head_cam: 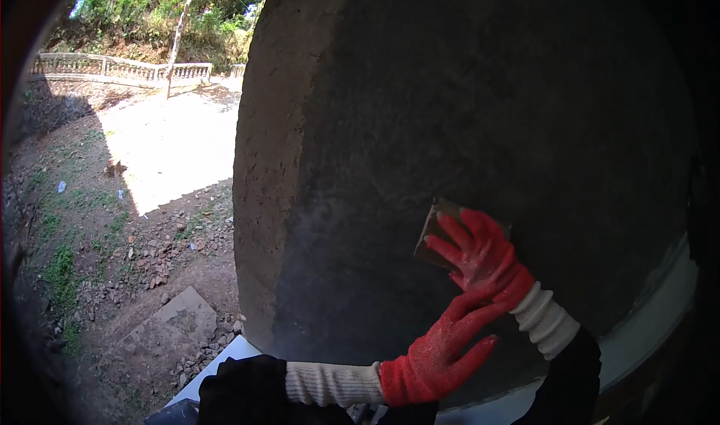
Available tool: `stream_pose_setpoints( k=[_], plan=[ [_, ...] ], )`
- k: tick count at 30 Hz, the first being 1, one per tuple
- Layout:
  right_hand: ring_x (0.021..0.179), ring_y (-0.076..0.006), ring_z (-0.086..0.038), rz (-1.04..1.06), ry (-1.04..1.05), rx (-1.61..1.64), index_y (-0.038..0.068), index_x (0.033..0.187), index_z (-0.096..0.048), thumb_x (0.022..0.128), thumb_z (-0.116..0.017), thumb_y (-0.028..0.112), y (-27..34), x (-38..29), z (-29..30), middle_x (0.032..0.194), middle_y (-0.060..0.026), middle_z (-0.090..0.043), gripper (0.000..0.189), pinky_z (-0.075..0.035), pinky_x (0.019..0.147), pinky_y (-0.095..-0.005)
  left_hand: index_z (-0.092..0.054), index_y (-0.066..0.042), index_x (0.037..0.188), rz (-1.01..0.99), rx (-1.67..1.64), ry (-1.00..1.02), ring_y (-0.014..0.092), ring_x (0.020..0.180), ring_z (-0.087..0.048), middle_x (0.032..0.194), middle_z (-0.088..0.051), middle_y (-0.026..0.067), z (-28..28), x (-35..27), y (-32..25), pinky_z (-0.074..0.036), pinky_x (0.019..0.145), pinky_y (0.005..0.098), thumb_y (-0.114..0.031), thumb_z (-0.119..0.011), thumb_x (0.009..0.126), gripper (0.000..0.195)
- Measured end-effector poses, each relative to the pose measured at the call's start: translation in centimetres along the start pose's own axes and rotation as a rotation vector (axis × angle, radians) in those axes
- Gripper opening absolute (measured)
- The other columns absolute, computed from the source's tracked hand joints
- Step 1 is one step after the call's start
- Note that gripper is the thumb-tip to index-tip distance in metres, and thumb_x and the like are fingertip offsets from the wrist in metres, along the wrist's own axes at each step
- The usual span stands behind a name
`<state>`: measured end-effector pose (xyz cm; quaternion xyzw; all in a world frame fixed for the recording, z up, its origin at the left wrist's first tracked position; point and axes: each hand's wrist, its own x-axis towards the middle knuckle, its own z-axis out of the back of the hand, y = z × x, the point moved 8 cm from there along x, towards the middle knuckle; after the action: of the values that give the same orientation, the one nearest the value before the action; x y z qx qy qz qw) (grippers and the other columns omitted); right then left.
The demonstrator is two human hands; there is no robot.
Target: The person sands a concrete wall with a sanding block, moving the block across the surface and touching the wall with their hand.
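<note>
My right hand (484, 251), in a red coated glove with a pale knitted cuff, presses a thin, flat rectangular plate (430, 234) against a dark grey plastered wall (394, 116). Its fingers are spread over the plate's face and hide much of it. Just below and to the left is my left hand (439, 357), gloved the same way and holding nothing. Its thumb stands apart, and its fingers reach up to the heel of the right glove, where they overlap it in view. Pale dust marks both gloves.
A rough, lighter strip (275, 144) edges the wall on the left. A pale ledge (219, 363) runs below. Beyond lie rubble-strewn ground (152, 256), a flat slab (174, 318), a thin tree trunk (176, 43) and a balustrade (124, 68). The right side is very dark.
</note>
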<state>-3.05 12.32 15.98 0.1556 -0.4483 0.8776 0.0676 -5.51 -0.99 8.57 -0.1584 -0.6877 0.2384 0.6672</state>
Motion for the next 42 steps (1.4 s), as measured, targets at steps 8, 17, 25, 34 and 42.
stream_pose_setpoints(
  k=[8,17,25,34,42],
  plan=[
    [0.129,-0.0482,-0.048,-0.826,-0.636,-0.31,0.017,0.152,-0.043,0.076,-0.081,0.021,-18.2,-2.4,14.7,0.157,-0.0213,-0.036,0.085,-0.048,0.105,-0.052,-0.047,-0.004,0.147,0.082,-0.005,-0.004,0.037,0.142,-0.04,0.156,-0.034,0.0219,0.2,0.2,1.2,-0.037,0.115,0.0463,-0.009,-0.057,0.099,0.049],
    [0.139,-0.0421,-0.039,-0.111,-0.057,0.04,0.017,0.149,-0.046,0.067,-0.083,0.025,1.3,-7.4,-1.1,0.159,-0.019,-0.032,0.09,-0.039,0.111,-0.0555,-0.046,-0.003,0.148,0.017,-0.047,0.061,0.037,0.144,-0.038,0.156,-0.034,0.0217,-2.2,0.0,1.0,-0.036,0.116,0.0451,-0.009,-0.055,0.1,0.049],
    [0.137,-0.0428,-0.046,-0.808,-0.626,-0.315,0.017,0.155,-0.039,0.085,-0.075,0.02,-18.6,-7.3,11.2,0.158,-0.0204,-0.037,0.079,-0.044,0.111,-0.0487,-0.044,-0.006,0.148,0.125,0.003,0.062,0.036,0.144,-0.039,0.158,-0.032,0.0199,-1.7,0.3,2.0,-0.038,0.114,0.045,-0.011,-0.053,0.102,0.048],
    [0.147,-0.0378,-0.026,-0.018,-0.069,-0.027,0.027,0.152,-0.045,0.078,-0.077,0.044,5.3,2.6,-3.1,0.164,-0.0089,-0.027,0.083,-0.029,0.119,-0.0512,-0.043,-0.005,0.15,0.01,0.023,0.07,0.035,0.144,-0.038,0.158,-0.031,0.0195,-2.6,0.1,1.2,-0.036,0.115,0.0434,-0.011,-0.052,0.102,0.049],
    [0.135,-0.0406,-0.046,-0.511,-0.418,-0.144,0.019,0.151,-0.046,0.081,-0.077,0.028,-10.1,4.1,8.2,0.158,-0.015,-0.037,0.077,-0.042,0.111,-0.0501,-0.043,-0.006,0.15,0.004,0.05,0.004,0.033,0.146,-0.036,0.159,-0.03,0.0187,0.5,0.0,1.1,-0.035,0.116,0.0441,-0.008,-0.052,0.103,0.048]
  ],
)
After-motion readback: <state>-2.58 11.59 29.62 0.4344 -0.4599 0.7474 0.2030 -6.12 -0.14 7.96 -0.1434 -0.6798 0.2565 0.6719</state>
